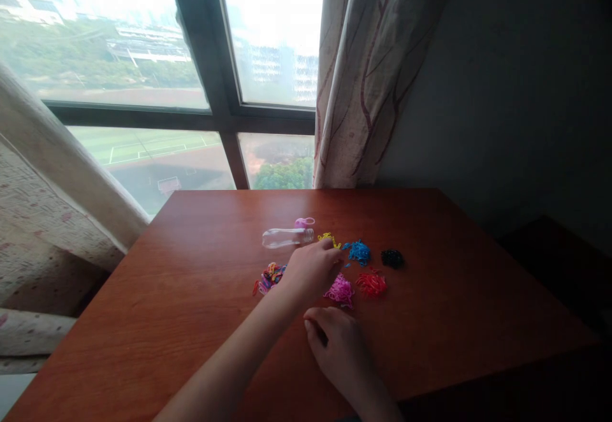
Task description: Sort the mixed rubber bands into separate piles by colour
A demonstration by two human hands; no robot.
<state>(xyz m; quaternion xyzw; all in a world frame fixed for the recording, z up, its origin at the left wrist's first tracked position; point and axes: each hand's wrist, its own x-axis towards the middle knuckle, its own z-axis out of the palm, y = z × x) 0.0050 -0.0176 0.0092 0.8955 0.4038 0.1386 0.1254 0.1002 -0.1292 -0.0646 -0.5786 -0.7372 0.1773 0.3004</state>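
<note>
My left hand (316, 262) reaches across the table over the sorted piles, fingers curled together beside the blue rubber bands (359, 253). Its fingertips are partly hidden, and I cannot make out what they hold. Closer to me, my right hand (338, 339) rests low with thumb and forefinger bent together; nothing nameable shows between them. Yellow bands (329, 240) lie just behind the left hand. Pink bands (340, 291) sit between the two hands, with red bands (371, 284) to their right. A mixed-colour heap (271, 275) is partly covered by my left forearm.
A clear plastic bottle (287, 238) lies on its side behind the mixed heap, its neck pointing right. Behind it is a pink cap with a loop (304, 222). Black bands (392, 258) lie farthest right on the brown table (454, 307). A window and curtains (373, 78) stand beyond.
</note>
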